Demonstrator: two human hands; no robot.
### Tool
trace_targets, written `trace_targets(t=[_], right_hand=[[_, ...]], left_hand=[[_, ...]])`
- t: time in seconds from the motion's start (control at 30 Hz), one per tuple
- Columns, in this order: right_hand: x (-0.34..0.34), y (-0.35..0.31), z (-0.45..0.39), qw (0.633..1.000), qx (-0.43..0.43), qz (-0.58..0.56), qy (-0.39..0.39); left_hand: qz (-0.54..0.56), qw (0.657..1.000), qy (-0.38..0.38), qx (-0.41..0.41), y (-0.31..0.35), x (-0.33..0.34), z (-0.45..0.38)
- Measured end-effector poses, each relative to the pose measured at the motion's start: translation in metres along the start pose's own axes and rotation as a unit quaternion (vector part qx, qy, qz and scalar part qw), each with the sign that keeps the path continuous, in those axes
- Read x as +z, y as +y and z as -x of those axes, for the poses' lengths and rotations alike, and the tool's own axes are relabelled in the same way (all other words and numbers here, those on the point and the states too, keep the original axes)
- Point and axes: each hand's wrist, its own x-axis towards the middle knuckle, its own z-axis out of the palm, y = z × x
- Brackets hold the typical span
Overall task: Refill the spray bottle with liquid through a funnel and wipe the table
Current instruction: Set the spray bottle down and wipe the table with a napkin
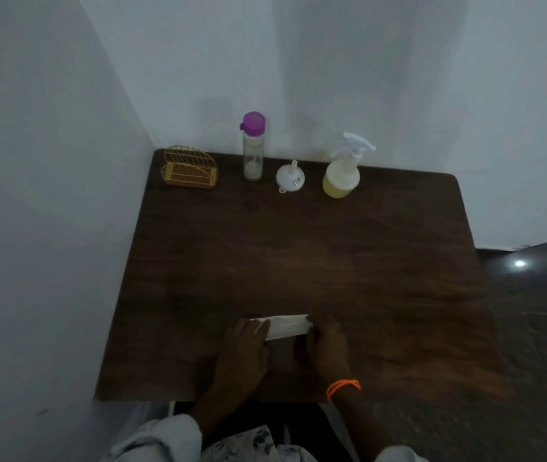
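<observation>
A folded white cloth [287,325] lies near the front edge of the dark wooden table [298,248]. My left hand [244,351] grips its left end and my right hand [327,345] grips its right end. Along the back edge stand a spray bottle [343,170] with a white trigger head and pale yellow liquid, an upturned white funnel [290,177], and a tall clear bottle [253,146] with a purple cap and only a little liquid at its bottom.
A yellow wire holder [189,171] sits at the back left corner. White walls close in on the table's left and back sides. Dark floor [532,295] lies to the right of the table.
</observation>
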Motion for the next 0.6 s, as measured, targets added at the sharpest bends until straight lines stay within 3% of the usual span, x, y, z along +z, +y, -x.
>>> trace_targets(t=[0.1,0.23,0.3,0.37,0.43,0.6], right_hand=[[0.004,-0.01,-0.006,1.0,0.01,0.002,-0.028],[0.011,-0.024,-0.006,0.999,0.02,0.023,-0.041],[0.013,-0.028,-0.007,0.998,0.024,0.036,-0.05],[0.016,-0.034,-0.009,0.997,0.031,0.033,-0.065],[0.02,-0.041,-0.009,0.996,0.049,-0.002,-0.075],[0.023,-0.055,0.001,0.967,0.156,-0.198,-0.035]], left_hand=[[0.104,0.992,0.03,-0.059,0.006,0.018,-0.013],[0.164,0.98,0.055,-0.1,0.019,0.023,-0.021],[0.233,0.962,0.097,-0.108,0.031,0.013,-0.023],[0.325,0.934,0.087,-0.118,0.038,0.009,-0.026],[0.375,0.915,0.058,-0.139,0.039,0.014,-0.027],[0.351,0.907,0.026,-0.231,0.034,0.033,-0.035]])
